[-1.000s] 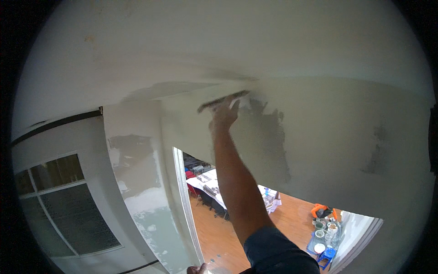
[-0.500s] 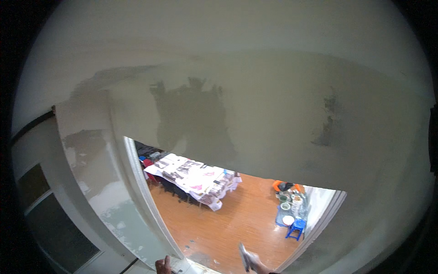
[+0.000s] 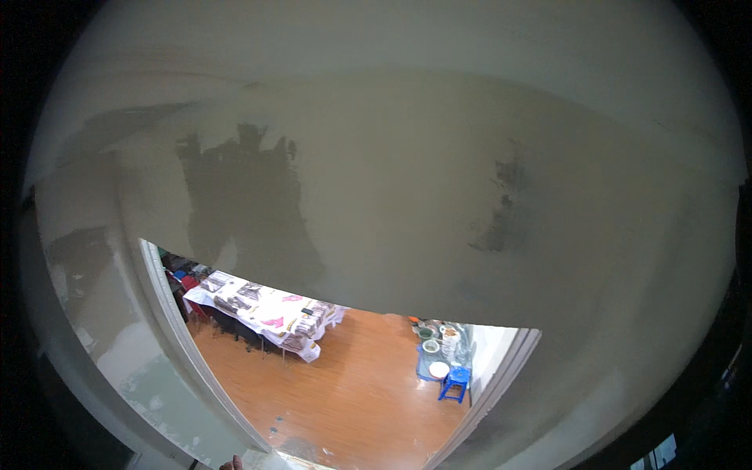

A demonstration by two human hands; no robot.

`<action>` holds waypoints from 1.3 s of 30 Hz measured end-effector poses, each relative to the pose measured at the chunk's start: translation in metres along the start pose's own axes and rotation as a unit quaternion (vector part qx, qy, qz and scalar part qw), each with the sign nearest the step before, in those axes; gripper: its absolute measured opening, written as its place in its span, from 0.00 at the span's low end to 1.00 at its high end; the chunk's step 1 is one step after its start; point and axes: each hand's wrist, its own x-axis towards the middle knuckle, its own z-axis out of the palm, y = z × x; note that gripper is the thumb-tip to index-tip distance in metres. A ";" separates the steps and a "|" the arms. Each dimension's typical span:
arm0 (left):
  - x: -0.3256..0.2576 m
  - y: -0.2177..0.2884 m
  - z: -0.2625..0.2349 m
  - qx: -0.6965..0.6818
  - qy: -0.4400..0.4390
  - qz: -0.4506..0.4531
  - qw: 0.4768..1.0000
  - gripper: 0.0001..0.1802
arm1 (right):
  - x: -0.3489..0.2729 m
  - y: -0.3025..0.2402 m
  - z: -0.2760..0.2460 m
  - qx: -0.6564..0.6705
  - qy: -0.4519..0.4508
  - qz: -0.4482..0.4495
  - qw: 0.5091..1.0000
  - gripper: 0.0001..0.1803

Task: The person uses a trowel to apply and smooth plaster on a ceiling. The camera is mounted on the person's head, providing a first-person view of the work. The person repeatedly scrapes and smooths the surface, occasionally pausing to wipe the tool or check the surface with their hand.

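Note:
Only the fingertips of my left hand show at the lower edge, near the foot of the left door frame. Whether they hold anything is hidden. My right hand is out of view. Before me spreads a large grey-beige plastered wall above a doorway. A darker patch with a ragged top lies left of its middle, and a smaller dark, rough patch lies to the right. Beside the left door frame, a wall strip carries uneven, blotchy filler.
Through the doorway, a table with a patterned cloth stands on an orange-brown wood floor. A blue stool and several buckets and tubs, one a white tub, stand by the right door frame.
My view has swung right, so the wall and doorway sit further left. My right hand, earlier holding a flat-bladed trowel, has left the view. Less of my left hand shows.

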 end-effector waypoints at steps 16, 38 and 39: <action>0.000 -0.020 -0.008 -0.026 0.066 0.118 0.990 0.29 | 0.009 0.077 -0.056 0.200 -0.028 -0.039 0.979 0.30; 0.028 -0.014 -0.031 -0.017 -0.061 0.058 0.996 0.27 | -0.079 -0.044 -0.039 0.403 -0.083 -0.295 0.862 0.32; 0.019 -0.010 -0.034 -0.083 -0.075 -0.020 0.993 0.27 | -0.089 -0.061 -0.036 0.396 -0.094 -0.310 0.859 0.31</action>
